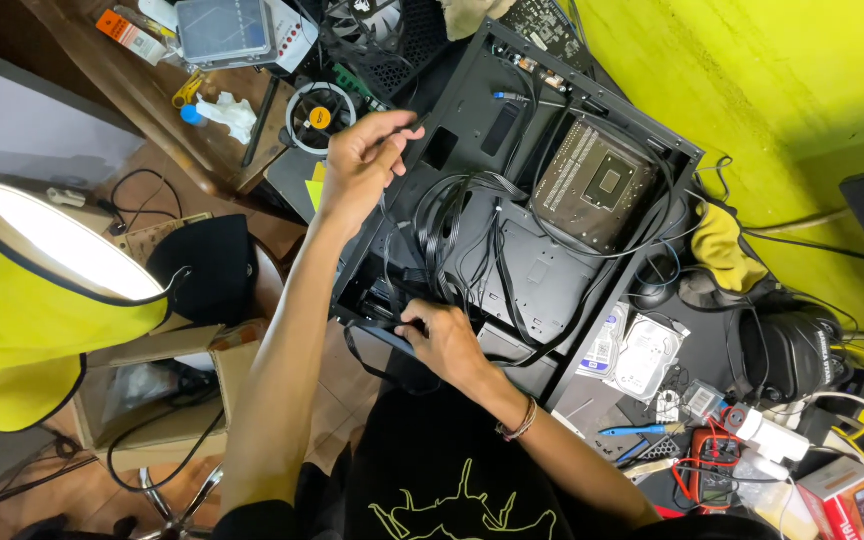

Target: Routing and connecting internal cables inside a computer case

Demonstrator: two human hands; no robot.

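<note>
The open black metal computer case (552, 200) lies on the surface. Left hand (357, 170) pinches a thin black cable (392, 215) above its left edge; right hand (442, 340) grips black cables (377, 335) at its lower corner. Cables remain loose and untidy inside.

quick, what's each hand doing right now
Left hand: closed, pinching a black cable above the computer case.
Right hand: closed on black cables at the case's near edge.

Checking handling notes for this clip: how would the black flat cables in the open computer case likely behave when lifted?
Probably floppy: the black flat cables sag in loops. Likely light, since the left hand lifts one by fingertips. They may snag, being tangled inside the computer case.
</note>
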